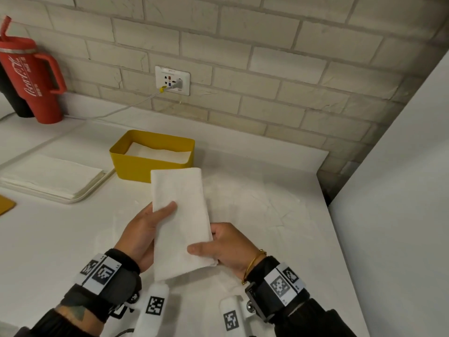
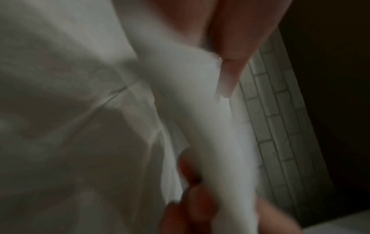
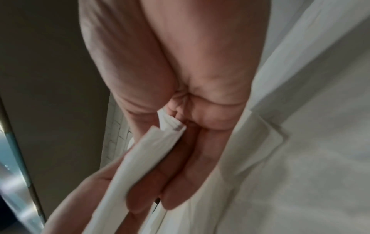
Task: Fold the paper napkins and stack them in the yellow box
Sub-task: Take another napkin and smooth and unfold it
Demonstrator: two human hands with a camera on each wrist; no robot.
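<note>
A folded white napkin (image 1: 181,220), a long narrow rectangle, is held up above the counter between both hands. My left hand (image 1: 145,229) grips its left edge with the thumb on top and the fingers underneath. My right hand (image 1: 223,246) pinches its lower right corner, thumb on top. Behind it stands the yellow box (image 1: 136,164) with white napkins lying flat inside. The wrist views show the napkin (image 2: 200,110) edge-on between fingers (image 3: 180,166), blurred.
A tray (image 1: 92,190) with a stack of flat white napkins sits at the left. A red tumbler (image 1: 34,76) stands at the back left by the brick wall. A white cable runs from the wall socket (image 1: 172,80). A white panel borders the counter on the right.
</note>
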